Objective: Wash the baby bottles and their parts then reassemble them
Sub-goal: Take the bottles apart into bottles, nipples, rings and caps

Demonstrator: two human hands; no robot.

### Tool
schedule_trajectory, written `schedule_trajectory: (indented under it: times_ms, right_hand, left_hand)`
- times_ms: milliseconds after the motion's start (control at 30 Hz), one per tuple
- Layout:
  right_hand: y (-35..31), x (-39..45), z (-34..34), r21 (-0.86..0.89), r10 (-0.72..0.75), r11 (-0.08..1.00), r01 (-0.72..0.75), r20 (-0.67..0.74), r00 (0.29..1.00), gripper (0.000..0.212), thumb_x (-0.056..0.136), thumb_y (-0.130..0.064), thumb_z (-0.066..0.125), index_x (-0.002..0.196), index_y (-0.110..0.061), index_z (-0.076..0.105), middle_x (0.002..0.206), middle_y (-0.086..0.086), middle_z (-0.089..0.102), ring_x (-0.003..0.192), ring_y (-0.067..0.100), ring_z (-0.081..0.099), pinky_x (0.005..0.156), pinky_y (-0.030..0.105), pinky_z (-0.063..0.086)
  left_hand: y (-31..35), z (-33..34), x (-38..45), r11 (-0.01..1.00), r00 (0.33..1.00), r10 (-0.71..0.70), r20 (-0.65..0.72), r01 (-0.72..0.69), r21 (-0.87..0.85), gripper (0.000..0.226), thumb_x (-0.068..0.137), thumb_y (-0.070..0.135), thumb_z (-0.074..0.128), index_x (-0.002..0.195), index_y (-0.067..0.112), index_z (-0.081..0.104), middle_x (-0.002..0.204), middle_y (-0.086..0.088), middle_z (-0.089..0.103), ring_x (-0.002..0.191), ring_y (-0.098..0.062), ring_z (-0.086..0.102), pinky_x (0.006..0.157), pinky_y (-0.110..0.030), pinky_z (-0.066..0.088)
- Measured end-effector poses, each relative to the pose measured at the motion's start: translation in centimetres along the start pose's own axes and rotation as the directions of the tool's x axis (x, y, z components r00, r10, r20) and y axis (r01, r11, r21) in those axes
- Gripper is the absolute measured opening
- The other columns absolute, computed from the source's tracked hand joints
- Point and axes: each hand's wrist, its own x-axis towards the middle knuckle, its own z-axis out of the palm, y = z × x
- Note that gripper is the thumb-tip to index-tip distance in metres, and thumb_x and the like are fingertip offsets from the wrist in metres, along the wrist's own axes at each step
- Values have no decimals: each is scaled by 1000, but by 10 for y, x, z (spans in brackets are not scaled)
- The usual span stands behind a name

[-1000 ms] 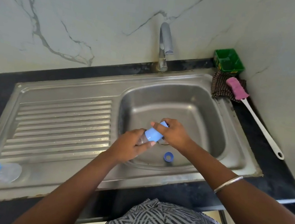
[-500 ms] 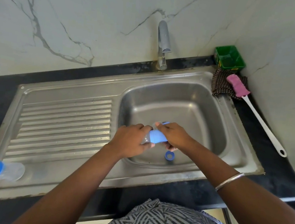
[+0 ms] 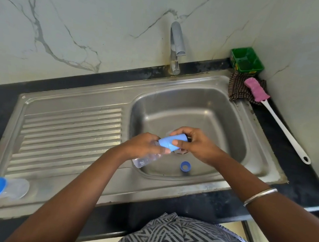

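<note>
Over sink basin [image 3: 225, 108]: L hand [image 3: 141, 146] grips clear bottle [image 3: 146, 159], fingers curled; R hand [image 3: 193, 144] fingers wrap its blue cap [image 3: 169, 143]. Blue ring [image 3: 185, 166] on basin floor.

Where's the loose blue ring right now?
Head view: the blue ring lies on the sink basin floor, near its front wall, just below the right hand.

Bright, even daylight — soft shadows, mild glare on steel, wide-angle bending at edges.
</note>
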Motion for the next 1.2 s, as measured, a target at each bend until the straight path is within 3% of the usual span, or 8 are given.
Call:
schedule_trajectory:
  times_ms: [200,267,400,700,833,1033,1100,1200]
  right_hand:
    - [14,1,-23,77,45,996,-35,-133,990,17,83,-6,78,93,-15,67,93,7,68,77,23,64,68,38,54]
    - [30,6,-35,-83,138,984,-158,-204,969,22,84,-6,75,92,-18,58,90,7,60,75,22,58,67,38,50]
    - [60,8,-50,-597,305,711,-372,-215,928,29,89,-25,68,111,-21,51,78,1,53,70,18,51,58,26,36]
    - [73,17,-54,-847,464,274,-456,-299,834,35,82,-40,71,105,-19,56,102,1,62,88,22,62,72,31,48]
    - [73,21,-48,-881,531,173,-441,-294,795,31,81,-35,74,98,-18,55,97,3,57,87,23,58,74,32,48]
    - [74,25,-41,-782,403,411,-468,-305,863,26,88,-34,61,108,-17,60,114,6,64,98,25,61,83,35,52]
    - [51,26,-24,-675,259,606,-421,-332,907,27,94,-44,55,99,-19,64,101,4,67,92,25,63,78,34,51]
    - [9,28,7,-329,402,825,-459,-229,887,51,97,-61,44,92,-16,66,82,6,69,67,21,63,59,26,47]
  left_hand:
    - [-23,-6,3,991,998,-48,-33,44,-125,42,72,61,76,95,26,73,86,-2,75,77,-16,70,89,-43,54]
    - [-25,-5,3,988,992,-78,-97,65,-138,37,75,57,76,94,26,72,85,-2,75,74,-14,69,80,-38,55]
    - [-28,-3,5,984,976,-133,-175,109,-144,42,58,41,72,92,17,63,79,0,65,74,-19,61,72,-32,43]
    - [-33,13,10,945,966,-123,-229,184,269,60,64,48,82,110,32,47,99,10,62,86,-13,63,80,-37,54]
    - [-30,20,9,898,965,-37,-260,146,414,59,66,49,83,107,33,44,98,17,58,83,-12,58,67,-30,44]
    - [-30,21,11,880,954,102,-283,46,473,55,67,39,84,107,29,49,107,8,58,91,-19,58,73,-33,50]
    - [-29,24,12,859,939,149,-310,33,510,53,69,40,83,111,30,52,110,9,55,96,-19,58,73,-31,49]
    - [-25,28,17,785,909,257,-327,1,620,54,73,44,79,120,31,56,118,8,57,101,-21,61,83,-31,45]
